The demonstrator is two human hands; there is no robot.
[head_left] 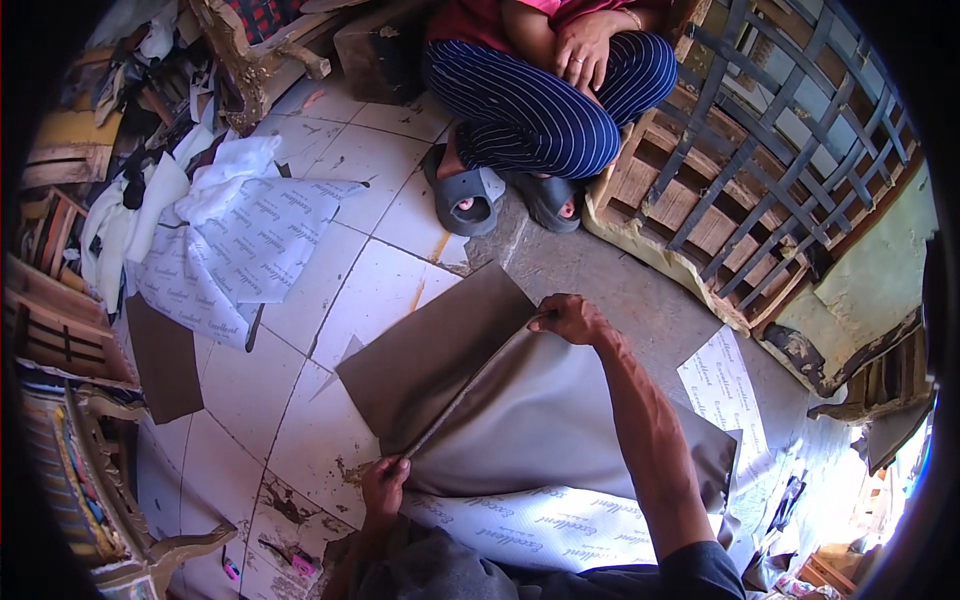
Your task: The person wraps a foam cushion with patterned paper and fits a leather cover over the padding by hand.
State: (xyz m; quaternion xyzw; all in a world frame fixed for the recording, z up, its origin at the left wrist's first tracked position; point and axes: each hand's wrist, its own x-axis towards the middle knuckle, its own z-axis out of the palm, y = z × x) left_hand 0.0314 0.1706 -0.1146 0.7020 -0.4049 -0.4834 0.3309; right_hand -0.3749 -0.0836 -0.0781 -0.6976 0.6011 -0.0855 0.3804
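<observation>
A large grey-brown sheet of leatherette [540, 420] lies before me, its white printed backing [540, 525] turned up along the near side. My right hand [572, 318] pinches the far corner of its edge. At the near end of that same edge, my left hand [384, 486] grips with thumb and fingers. The edge runs taut and straight between both hands. Under and beyond it rests a flat, darker brown rectangular piece [430, 355] of the same sort of material. Whether the two pieces are joined along the edge I cannot tell.
Across from me sits a person [550, 100] with hands folded. A webbed wooden chair frame [740, 170] stands at the right. Backing-side-up leatherette offcuts [235, 250] and a brown scrap [165, 360] lie left on the tiles. A pink-handled tool [302, 562] rests near a carved chair [110, 500].
</observation>
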